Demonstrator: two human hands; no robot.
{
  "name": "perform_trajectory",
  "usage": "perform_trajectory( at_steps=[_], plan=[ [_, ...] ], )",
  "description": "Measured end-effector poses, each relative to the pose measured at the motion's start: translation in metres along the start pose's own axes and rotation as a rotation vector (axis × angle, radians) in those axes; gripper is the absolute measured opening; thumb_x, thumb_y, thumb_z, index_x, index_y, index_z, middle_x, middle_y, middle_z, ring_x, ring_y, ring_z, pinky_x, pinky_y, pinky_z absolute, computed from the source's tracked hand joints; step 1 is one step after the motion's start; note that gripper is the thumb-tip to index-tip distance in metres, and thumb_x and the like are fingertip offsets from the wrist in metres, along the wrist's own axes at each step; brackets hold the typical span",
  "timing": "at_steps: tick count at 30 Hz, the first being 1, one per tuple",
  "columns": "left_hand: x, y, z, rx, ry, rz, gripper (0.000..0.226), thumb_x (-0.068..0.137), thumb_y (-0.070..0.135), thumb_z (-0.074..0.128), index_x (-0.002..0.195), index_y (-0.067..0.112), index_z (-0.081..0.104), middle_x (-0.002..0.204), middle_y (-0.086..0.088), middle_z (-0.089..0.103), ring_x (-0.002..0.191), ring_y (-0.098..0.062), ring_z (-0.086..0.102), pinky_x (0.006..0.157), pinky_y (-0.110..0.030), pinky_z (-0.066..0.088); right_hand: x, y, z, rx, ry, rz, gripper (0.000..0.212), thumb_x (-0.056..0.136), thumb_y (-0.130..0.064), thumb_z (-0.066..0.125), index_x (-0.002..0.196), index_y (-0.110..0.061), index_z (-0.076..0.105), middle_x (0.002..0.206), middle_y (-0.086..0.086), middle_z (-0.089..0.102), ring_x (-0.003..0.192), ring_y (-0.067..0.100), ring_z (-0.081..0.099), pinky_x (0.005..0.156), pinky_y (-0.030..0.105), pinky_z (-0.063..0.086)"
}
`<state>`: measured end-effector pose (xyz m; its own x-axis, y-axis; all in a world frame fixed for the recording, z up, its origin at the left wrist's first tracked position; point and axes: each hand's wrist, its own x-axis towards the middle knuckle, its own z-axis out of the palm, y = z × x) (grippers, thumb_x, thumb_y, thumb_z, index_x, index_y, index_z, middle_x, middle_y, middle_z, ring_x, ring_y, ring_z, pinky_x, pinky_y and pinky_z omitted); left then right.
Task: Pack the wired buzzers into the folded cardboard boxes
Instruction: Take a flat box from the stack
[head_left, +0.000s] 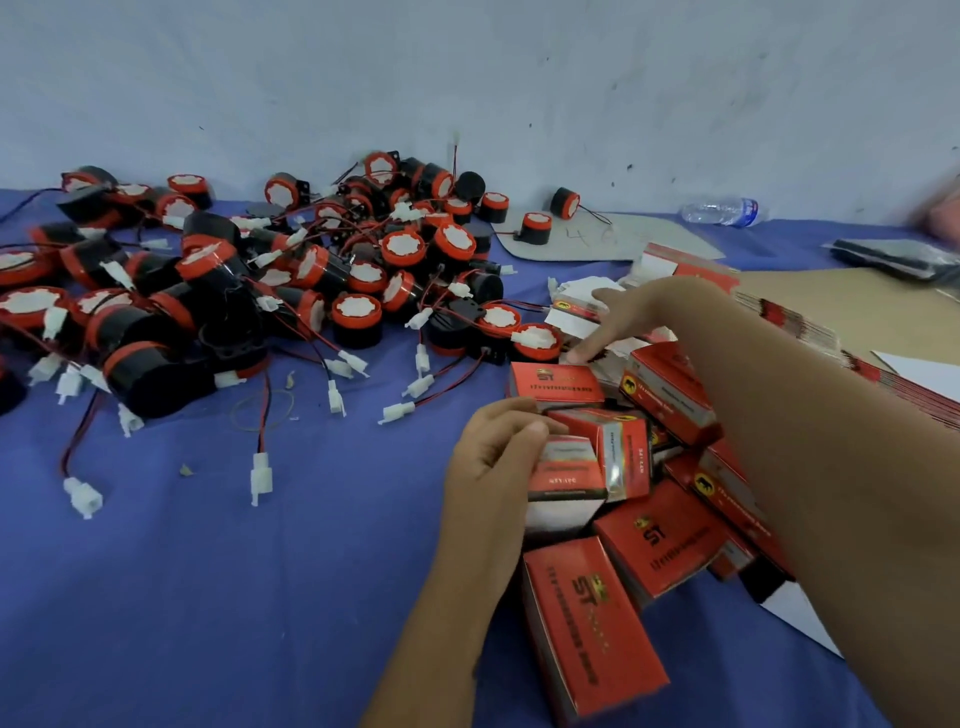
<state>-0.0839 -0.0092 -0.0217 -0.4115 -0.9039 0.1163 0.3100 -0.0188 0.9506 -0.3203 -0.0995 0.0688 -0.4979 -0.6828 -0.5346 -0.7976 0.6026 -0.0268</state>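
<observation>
Fingers of the left hand (493, 457) curl round one box (566, 483) at the near left edge of the box heap (649, 519), thumb on its top, its pale end face turned toward the camera. Its long axis seems to run near-to-far, though whether its far flap is open I cannot tell.

Farther back, the right hand (623, 317) reaches across the heap, forearm over the boxes, fingers stretched out and relaxed, the tips touching loose white flaps and a flat carton (576, 312) at the far edge (nothing is pinched there, as far as I can see).

Buzzers (270, 280) lie in a tangled pile to the far left on the blue cloth (260, 597), wires and white plugs trailing nearward. The closest buzzer (535, 340) sits just left of the right fingertips, so that hand looks better placed to fetch it and carry it back to the held box.
</observation>
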Motion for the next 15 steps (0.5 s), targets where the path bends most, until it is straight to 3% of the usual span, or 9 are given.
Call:
perform_trajectory(
  at_steps=[1,3,4,6,11,15],
  plan=[
    [0.002,0.0,-0.002,-0.008,-0.002,0.009,0.02,0.088,0.018,0.059,0.076,0.014,0.075,0.116,0.002,0.065,0.103,-0.009,0.064,0.076,-0.018,0.052,0.003,0.001,-0.004,0.035,0.029,-0.017,0.143,0.035,-0.086,0.064,0.155,-0.032,0.008,0.164,0.002,0.006,0.148,0.032,0.016,0.113,0.054,0.025],
    [0.005,0.0,-0.005,-0.033,0.015,0.016,0.022,0.087,0.018,0.055,0.078,0.012,0.074,0.115,0.001,0.067,0.105,-0.013,0.065,0.076,-0.02,0.053,0.014,0.01,-0.013,0.247,0.18,-0.053,0.109,0.064,-0.087,0.054,0.151,-0.026,0.029,0.16,0.004,0.024,0.142,0.032,0.03,0.106,0.049,0.032],
    [0.006,-0.001,-0.005,-0.043,0.028,0.01,0.023,0.092,0.014,0.053,0.081,0.009,0.073,0.114,-0.001,0.068,0.105,-0.017,0.065,0.074,-0.02,0.052,0.022,0.018,-0.018,0.329,0.284,-0.056,0.09,0.079,-0.078,0.051,0.149,-0.022,0.036,0.157,0.006,0.031,0.138,0.033,0.035,0.104,0.046,0.034],
    [0.007,-0.002,-0.005,-0.055,0.053,-0.028,0.027,0.098,0.009,0.045,0.089,0.005,0.071,0.108,-0.002,0.071,0.101,-0.022,0.067,0.069,-0.02,0.051,0.036,0.034,-0.024,0.307,0.345,0.022,0.078,0.089,-0.063,0.053,0.149,-0.017,0.036,0.156,0.011,0.032,0.139,0.033,0.034,0.111,0.046,0.031],
    [0.008,-0.002,-0.003,-0.033,0.053,-0.138,0.028,0.1,0.014,0.042,0.092,0.014,0.069,0.088,0.006,0.074,0.071,-0.005,0.068,0.055,-0.015,0.048,0.042,0.044,-0.009,0.412,0.113,0.19,0.103,0.073,-0.068,0.068,0.153,-0.026,0.019,0.157,0.008,0.026,0.139,0.035,0.033,0.098,0.048,0.039],
    [0.011,-0.004,0.0,-0.061,0.044,-0.181,0.029,0.102,0.019,0.039,0.102,0.017,0.068,0.101,-0.008,0.073,0.077,-0.011,0.069,0.055,-0.019,0.051,0.034,0.042,-0.007,0.429,0.109,0.211,0.129,0.051,-0.074,0.074,0.154,-0.019,0.017,0.158,0.013,0.025,0.14,0.037,0.032,0.1,0.049,0.037]
  ],
)
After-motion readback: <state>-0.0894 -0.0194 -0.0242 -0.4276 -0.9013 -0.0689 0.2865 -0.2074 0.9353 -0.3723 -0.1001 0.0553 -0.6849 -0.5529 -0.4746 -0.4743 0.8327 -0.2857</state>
